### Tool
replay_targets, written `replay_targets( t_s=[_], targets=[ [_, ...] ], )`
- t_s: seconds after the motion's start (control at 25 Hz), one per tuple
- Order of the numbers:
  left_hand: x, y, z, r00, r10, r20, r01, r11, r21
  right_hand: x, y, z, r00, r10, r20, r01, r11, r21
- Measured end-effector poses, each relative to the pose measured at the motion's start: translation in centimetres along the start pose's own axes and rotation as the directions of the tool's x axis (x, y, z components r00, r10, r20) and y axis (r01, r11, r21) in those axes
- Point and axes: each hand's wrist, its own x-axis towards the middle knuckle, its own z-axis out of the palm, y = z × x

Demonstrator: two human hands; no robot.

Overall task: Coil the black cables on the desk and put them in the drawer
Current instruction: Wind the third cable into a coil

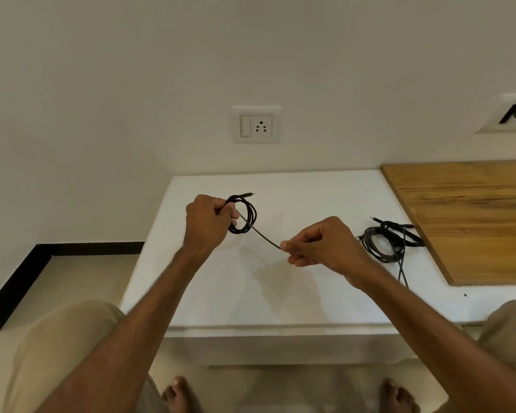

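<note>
Soft, even indoor light, faint shadows on the desk (280, 293), wide-angle bending at edges.

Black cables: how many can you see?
2: a coil in the left hand, its end pinched by the right hand; a tangled heap by the wooden board, possibly hiding more.

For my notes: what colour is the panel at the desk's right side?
The wooden panel is brown with darker grain streaks; the head view shows it.
</note>
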Motion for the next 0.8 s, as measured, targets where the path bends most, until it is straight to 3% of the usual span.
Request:
replay_targets(
  t_s=[0.2, 0.4, 0.64, 0.8],
  targets=[
    [-0.4, 0.0, 0.7, 0.989, 0.138, 0.045, -0.141, 0.988, 0.071, 0.1, 0.4, 0.0, 0.999, 0.038, -0.026, -0.037, 0.998, 0.046],
    [-1.4, 0.5, 2.1, 0.971, 0.198, 0.134, -0.207, 0.977, 0.057, 0.1, 0.4, 0.3, 0.995, 0.042, -0.09, -0.019, 0.969, 0.245],
    [-3.4, 2.4, 3.0, 0.959, 0.086, 0.269, -0.047, 0.988, -0.15, 0.0, 0.3, 0.9, 0.994, -0.032, -0.103, 0.074, 0.898, 0.433],
    [-3.1, 2.4, 2.8, 0.941, 0.033, 0.338, 0.003, 0.994, -0.106, -0.1, 0.3, 1.1, 0.994, -0.073, -0.08, 0.099, 0.91, 0.403]
  ],
)
